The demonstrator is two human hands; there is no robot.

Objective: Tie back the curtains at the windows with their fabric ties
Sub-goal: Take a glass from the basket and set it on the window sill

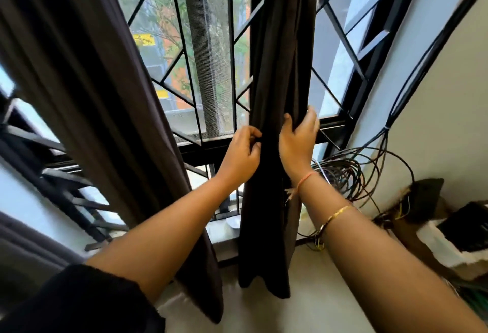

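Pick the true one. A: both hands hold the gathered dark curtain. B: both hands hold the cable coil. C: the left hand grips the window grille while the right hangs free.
A: the left hand pinches the edge of the gathered curtain and the right hand wraps round it.

The gathered curtain (280,68) ran off the top edge of the frame. The right hand (298,137) wrapped it, fingertips lost behind the folds. The left hand (241,153) curled at the curtain's edge; whether it pinched cloth or a tie could not be told, dark on dark. The loose curtain (92,81) at left was blurred and cropped. A small pale object (233,223) on the sill (221,229) sat half hidden.
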